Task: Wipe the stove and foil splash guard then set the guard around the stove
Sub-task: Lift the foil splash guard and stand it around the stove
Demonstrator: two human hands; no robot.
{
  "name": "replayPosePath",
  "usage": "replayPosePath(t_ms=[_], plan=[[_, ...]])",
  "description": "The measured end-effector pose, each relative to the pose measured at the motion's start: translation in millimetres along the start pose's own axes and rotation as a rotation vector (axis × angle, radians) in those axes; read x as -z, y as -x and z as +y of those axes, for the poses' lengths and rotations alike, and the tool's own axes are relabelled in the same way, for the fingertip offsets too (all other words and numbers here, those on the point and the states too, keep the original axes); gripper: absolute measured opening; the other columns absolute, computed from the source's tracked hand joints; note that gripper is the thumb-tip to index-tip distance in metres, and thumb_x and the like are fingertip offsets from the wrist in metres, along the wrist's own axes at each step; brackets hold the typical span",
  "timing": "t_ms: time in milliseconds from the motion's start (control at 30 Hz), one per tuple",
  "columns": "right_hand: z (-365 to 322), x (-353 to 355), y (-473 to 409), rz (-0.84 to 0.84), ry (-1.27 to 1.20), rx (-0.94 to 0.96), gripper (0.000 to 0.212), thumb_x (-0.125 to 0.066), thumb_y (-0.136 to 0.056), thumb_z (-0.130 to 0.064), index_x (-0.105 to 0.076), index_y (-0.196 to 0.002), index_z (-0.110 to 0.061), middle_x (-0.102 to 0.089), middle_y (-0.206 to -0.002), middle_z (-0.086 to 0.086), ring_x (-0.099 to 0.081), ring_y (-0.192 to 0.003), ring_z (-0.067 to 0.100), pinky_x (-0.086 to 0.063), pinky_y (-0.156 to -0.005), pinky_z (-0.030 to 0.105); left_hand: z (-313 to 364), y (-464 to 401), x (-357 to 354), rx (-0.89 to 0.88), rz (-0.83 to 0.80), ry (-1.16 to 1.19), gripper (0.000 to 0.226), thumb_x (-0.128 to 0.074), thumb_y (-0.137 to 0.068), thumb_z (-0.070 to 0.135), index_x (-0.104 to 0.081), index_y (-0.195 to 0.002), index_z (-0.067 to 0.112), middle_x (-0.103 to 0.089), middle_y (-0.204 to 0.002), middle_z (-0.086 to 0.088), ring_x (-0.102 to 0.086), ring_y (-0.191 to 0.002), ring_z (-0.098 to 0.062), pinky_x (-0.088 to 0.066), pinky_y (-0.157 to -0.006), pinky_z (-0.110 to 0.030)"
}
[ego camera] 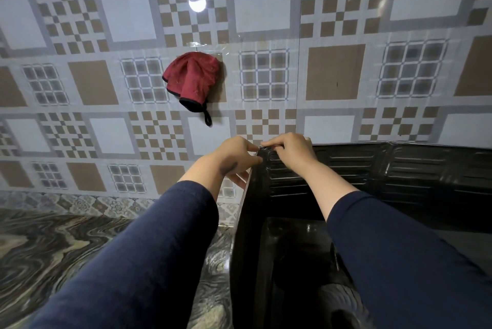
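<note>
**A red cloth on the tiled wall, a marbled bench below**

A red cloth (192, 79) hangs on the wall (332, 73), a little left of the middle of the view. It is bunched, with a dark trim along its edge, and a small black loop (208, 119) hangs from its lowest corner. A piece of clear tape (210, 49) is on the wall just above it. The wall has a pattern of white squares, brown squares and small checks, and a bright round reflection (197, 4) shines on it above the cloth. The bench (53, 246) meets the wall at its far edge. Its surface is glossy, with swirling veins of brown, grey and cream.
</note>
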State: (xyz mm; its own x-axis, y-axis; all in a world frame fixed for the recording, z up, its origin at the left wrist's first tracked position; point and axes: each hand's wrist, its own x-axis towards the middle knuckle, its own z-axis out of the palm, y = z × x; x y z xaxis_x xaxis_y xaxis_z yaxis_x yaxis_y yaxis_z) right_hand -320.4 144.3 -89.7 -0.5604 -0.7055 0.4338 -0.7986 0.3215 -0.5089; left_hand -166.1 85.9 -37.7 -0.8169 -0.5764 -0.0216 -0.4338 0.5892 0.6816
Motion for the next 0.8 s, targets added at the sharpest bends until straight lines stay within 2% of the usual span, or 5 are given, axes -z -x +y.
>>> replayPosePath(t_ms=[200,400,500,600,800], plan=[[-6,-2,-16,-0.023,-0.017,0.009,0.036,-0.046,-0.096,-0.011,-0.072,-0.104,-0.035,-0.067,-0.122,-0.004,-0.051,-0.123,0.023,-0.028,-0.107,0.041,-9,-1,-4,0.004,0.084,0.144,0.044,-0.051,-0.096,0.014,-0.044,-0.139,0.011,-0.06,-0.075,0.0,-0.059,-0.035,-0.002,-0.046,-0.034,-0.018],[1,9,-27,-0.015,0.011,0.002,0.037,-0.047,-0.095,-0.01,-0.072,-0.102,-0.035,-0.068,-0.121,-0.007,-0.054,-0.121,0.019,-0.029,-0.108,0.04,-3,-12,-15,0.005,0.104,0.26,0.046,-0.048,-0.097,0.015,-0.04,-0.142,0.013,-0.064,-0.083,-0.005,-0.063,-0.055,-0.012,-0.054,-0.04,-0.023],[9,2,-27,-0.018,0.007,-0.028,0.036,-0.047,-0.096,-0.012,-0.072,-0.102,-0.036,-0.068,-0.121,-0.007,-0.054,-0.121,0.021,-0.034,-0.107,0.042,-5,-16,-20,0.004,0.107,0.23,0.043,-0.047,-0.098,0.017,-0.043,-0.141,0.016,-0.062,-0.073,-0.001,-0.061,-0.054,-0.01,-0.05,-0.036,-0.019],[13,-9,-25,0.02,0.052,-0.034,0.035,-0.045,-0.097,-0.015,-0.071,-0.104,-0.039,-0.066,-0.123,-0.006,-0.051,-0.123,0.023,-0.033,-0.101,0.039,-14,-20,-22,0.001,0.131,0.201,0.04,-0.047,-0.098,0.022,-0.048,-0.138,0.019,-0.061,-0.074,-0.001,-0.06,-0.057,-0.01,-0.049,-0.036,-0.019],[16,-13,-28,0.05,0.031,-0.026,0.031,-0.049,-0.095,-0.019,-0.071,-0.105,-0.039,-0.067,-0.121,-0.006,-0.052,-0.122,0.023,-0.035,-0.101,0.04,-18,-22,-19,-0.008,0.116,0.157,0.041,-0.045,-0.098,0.03,-0.046,-0.139,0.025,-0.051,-0.074,0.003,-0.052,-0.064,-0.01,-0.05,-0.037,-0.019]])
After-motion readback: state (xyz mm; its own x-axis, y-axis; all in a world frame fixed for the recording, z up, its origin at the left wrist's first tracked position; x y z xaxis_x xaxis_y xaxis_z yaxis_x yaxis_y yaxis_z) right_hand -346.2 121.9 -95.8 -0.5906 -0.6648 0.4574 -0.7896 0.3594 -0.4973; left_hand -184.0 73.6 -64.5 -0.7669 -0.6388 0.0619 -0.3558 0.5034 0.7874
